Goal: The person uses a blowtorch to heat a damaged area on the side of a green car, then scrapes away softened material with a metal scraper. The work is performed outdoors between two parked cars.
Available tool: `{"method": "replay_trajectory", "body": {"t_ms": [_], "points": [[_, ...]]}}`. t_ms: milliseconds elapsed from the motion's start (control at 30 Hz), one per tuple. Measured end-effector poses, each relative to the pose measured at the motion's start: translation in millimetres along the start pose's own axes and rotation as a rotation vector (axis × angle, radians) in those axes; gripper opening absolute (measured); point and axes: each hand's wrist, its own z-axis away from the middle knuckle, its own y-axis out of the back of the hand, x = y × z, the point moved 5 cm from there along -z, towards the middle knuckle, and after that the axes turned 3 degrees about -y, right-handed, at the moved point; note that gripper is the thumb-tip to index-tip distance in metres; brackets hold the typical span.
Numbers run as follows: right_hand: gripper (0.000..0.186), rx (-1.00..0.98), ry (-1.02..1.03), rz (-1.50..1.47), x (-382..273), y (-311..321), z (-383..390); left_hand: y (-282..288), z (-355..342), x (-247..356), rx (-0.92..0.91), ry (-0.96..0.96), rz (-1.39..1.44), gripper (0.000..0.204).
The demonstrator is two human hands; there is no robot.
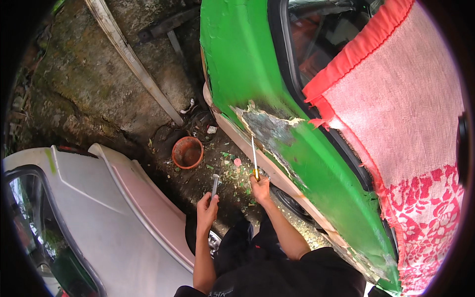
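Note:
My right hand (260,189) is wrapped round the yellow handle of a long, thin screwdriver (255,156). Its shaft points up toward a scraped patch (269,129) on the green car body (242,54), and the tip is at or close to the torn lower edge of that patch. Grey metal shows there, bordered by cracked, pale filler and dark scorching. To the left, my left hand (207,209) grips a short grey hammer-like tool (215,184) held upright, its small head above my fist and apart from the car. My fingers partly hide both handles.
A pink and red towel (396,109) drapes over the green car's window side. A silver-white car (118,218) stands close on the left. Between them are an orange-brown pot (188,152) and green and pale paint flakes (241,180). A long plank (133,59) leans beyond.

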Motion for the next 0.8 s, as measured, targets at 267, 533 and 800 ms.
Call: {"method": "replay_trajectory", "body": {"t_ms": [267,533,800], "points": [[0.029,0.023,0.046,0.075,-14,2,-6,1,-2,-6,0.002,0.025,0.049,0.026],[0.03,0.029,0.062,0.074,-8,-4,-12,0,0,-9,-0.004,0.004,0.022,0.026],[0.032,0.011,0.086,0.051,-20,-2,-8,-1,4,-8,-0.003,0.002,0.019,0.028]]}}
